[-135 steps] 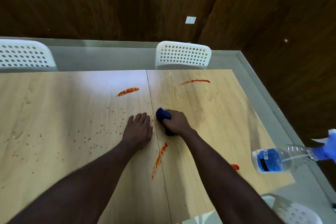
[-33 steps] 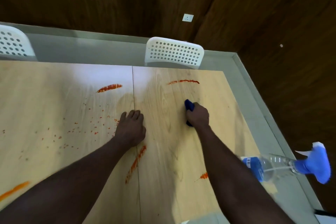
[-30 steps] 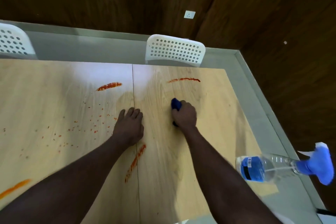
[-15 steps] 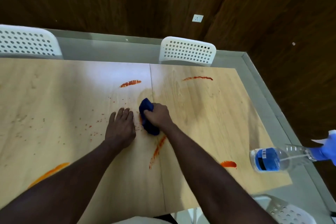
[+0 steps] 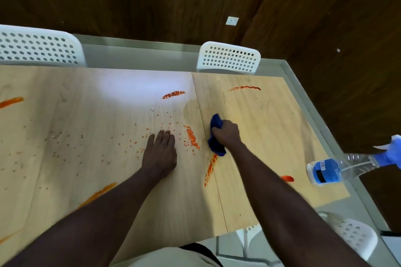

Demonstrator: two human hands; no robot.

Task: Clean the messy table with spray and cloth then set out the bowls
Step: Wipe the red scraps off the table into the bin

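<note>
On the wooden bench (image 5: 86, 115), in the head view, the blue cloth (image 5: 215, 124) has been carried rightward since half a second ago: then it lay left of the centre seam (image 5: 196, 97), close to the left hand; now it is pressed down just right of that seam. A ridge of orange crumbs (image 5: 191, 137) is now exposed between the hands. The right hand (image 5: 226, 135) is curled tightly round the bunched cloth, knuckles up. The left hand (image 5: 160, 154) is laid flat on the bench, fingers straight, nothing held. The spray bottle (image 5: 338, 168) is seen at the bench's right edge, well apart from the cloth.
</note>
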